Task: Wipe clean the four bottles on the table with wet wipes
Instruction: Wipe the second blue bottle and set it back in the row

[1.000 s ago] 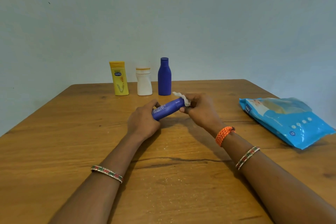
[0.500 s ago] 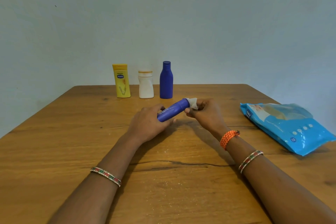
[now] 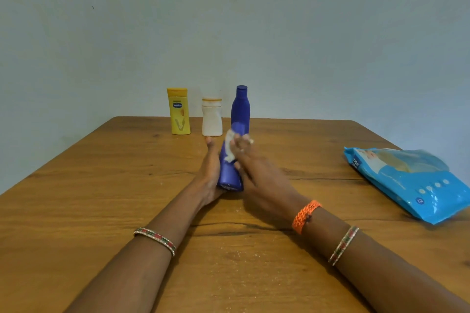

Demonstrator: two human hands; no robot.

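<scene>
Wiping is underway — left hand (image 3: 209, 175) grips the blue bottle (image 3: 230, 173) while right hand (image 3: 256, 180) pinches the wipe (image 3: 229, 146) against it; next, probably turning it.

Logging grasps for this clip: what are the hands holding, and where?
Left hand grips the blue bottle along its side near the base. Right hand presses a white wet wipe against its upper body.

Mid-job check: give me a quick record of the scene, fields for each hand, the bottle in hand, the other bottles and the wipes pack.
left hand: holds blue bottle
right hand: presses wet wipe on that bottle
blue bottle: in hands, points away
standing bottles: yellow bottle, white bottle, tall blue bottle, at far edge
wipes pack: lies on table, right side
</scene>
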